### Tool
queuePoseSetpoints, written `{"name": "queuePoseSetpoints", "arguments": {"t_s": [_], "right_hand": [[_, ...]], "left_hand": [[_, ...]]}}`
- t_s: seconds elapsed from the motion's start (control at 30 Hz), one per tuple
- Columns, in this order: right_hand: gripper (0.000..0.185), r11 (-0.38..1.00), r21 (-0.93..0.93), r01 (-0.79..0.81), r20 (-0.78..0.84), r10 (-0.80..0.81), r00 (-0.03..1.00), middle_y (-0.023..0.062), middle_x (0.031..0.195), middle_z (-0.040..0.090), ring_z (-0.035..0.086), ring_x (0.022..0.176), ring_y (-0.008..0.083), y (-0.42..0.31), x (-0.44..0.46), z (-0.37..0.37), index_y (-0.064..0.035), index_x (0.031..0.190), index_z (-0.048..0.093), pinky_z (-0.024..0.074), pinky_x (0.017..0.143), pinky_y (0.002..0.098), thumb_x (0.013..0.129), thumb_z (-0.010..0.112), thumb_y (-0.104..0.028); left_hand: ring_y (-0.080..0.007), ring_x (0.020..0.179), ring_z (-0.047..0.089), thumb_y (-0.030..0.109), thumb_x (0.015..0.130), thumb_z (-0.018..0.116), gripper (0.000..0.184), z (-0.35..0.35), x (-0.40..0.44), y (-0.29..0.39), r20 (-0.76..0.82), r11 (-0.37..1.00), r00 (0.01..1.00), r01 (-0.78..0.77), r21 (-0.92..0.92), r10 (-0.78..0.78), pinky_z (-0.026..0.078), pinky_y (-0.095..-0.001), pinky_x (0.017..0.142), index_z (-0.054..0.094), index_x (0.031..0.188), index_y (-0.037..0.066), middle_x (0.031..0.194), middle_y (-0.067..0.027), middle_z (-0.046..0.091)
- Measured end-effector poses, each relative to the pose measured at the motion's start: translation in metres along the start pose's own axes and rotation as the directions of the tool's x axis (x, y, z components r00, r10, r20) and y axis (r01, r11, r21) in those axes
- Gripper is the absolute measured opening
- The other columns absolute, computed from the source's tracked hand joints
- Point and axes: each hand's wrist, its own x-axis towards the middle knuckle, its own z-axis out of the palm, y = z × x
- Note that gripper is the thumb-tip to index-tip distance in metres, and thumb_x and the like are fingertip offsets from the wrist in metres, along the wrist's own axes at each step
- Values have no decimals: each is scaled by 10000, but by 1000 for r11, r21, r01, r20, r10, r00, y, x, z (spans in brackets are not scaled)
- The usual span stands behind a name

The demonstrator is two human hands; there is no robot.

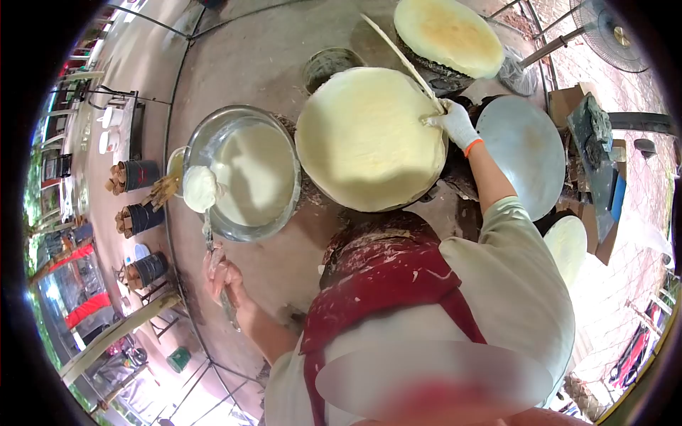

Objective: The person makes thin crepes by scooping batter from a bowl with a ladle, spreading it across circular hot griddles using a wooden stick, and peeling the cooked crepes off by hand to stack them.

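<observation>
Left hand (226, 278): closed round ladle (200, 189) handle; axis runs forward to ladle bowl over batter basin's (201, 142) left rim. Left hand nearer basin. Right hand (459, 126), gloved: grips stick (419, 78) at edge of flatbread (369, 138), right of basin.

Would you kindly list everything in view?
Basin: one, silver, left of centre.
Batter: one, cream, in basin.
Ladle: one, batter-white, at basin's left rim.
Flatbreads: two, pale yellow, centre and upper right.
Stick: one, cream, above centre.
Pot: one, grey, above centre.
Griddle: one, grey, right.
Disc: one, cream, beside right sleeve.
Fan: one, grey, top right.
Buckets: three, dark, far left.
Others: too unclear to tell.
Apron: one, red, bottom.
Left hand: one, bare, on ladle.
Right hand: one, white-gloved, on stick.
</observation>
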Motion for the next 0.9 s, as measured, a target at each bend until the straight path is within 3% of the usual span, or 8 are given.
{"name": "queuePoseSetpoints", "arguments": {"t_s": [0.07, 0.33, 0.43, 0.53, 0.63, 0.77, 0.87, 0.9], "right_hand": [[401, 999, 29, 31, -3, -31, 1000, 56, 890, 655, 617, 773, 131, -18, -4, 9, 40, 1063, 606, 510, 757, 252, 690, 754, 28], [268, 930, 342, -137, 91, 112, 989, 80, 889, 667, 631, 779, 137, -159, -43, 11, 24, 988, 641, 527, 723, 264, 735, 669, -59], [204, 841, 539, -39, 68, 2, 998, 78, 922, 678, 645, 811, 135, -186, -25, -17, 18, 970, 671, 543, 745, 266, 795, 617, -72], [193, 844, 535, 30, 76, -84, 994, 72, 926, 687, 655, 819, 142, -218, -1, -75, 20, 968, 671, 555, 773, 273, 801, 617, -60], [166, 897, 441, 43, 23, -59, 998, 54, 896, 691, 662, 794, 129, -243, 55, -159, 2, 970, 666, 560, 759, 265, 838, 627, -91], [292, 958, -40, 285, -183, -288, 940, 36, 766, 637, 600, 668, 127, -345, 22, -150, 16, 979, 661, 490, 613, 259, 698, 671, -62], [260, 794, -538, 282, -289, -488, 824, 47, 728, 629, 577, 624, 139, -341, 56, -135, 6, 910, 670, 460, 563, 289, 661, 675, -69], [293, 575, -754, 319, -35, -520, 853, 103, 846, 693, 661, 753, 201, -312, 106, -152, -2, 978, 653, 522, 712, 313, 763, 657, -200]], "left_hand": [[-151, 440, 449, 113, 1018, 299, 230, 1, -1, 12, -29, 1000, 1000, -5, 16, 5, 440, -223, 522, 345, 1111, -92, 740, -110, 445], [-129, 330, 339, 105, 1009, 332, 306, -3, 2, 42, -166, 998, 986, 22, 60, -12, 347, -213, 370, 348, 1187, -144, 692, -87, 435], [-94, 286, 288, 112, 1007, 341, 307, 13, 9, 23, -306, 834, 920, -38, 550, 244, 298, -209, 317, 414, 1160, -144, 627, -44, 416], [-55, 269, 271, 115, 1005, 344, 306, 15, 16, 12, -225, 803, 960, -1, 597, 168, 263, -213, 284, 463, 1122, -142, 578, -4, 399], [-58, 268, 298, 116, 1004, 341, 309, 16, 26, -5, -236, 834, 970, 81, 545, 60, 240, -214, 262, 479, 1102, -142, 588, -7, 418], [-68, 314, 310, 103, 998, 355, 297, 21, 46, -44, -239, 778, 970, 116, 617, 45, 245, -203, 270, 474, 1113, -144, 604, -24, 426], [-70, 355, 306, 96, 994, 362, 297, 27, 60, -85, -306, 804, 948, 112, 584, 90, 240, -203, 276, 469, 1123, -149, 609, -23, 420], [-71, 366, 304, 94, 993, 363, 298, 31, 66, -101, -309, 782, 949, 148, 605, 60, 242, -203, 279, 466, 1130, -149, 610, -18, 417]]}}
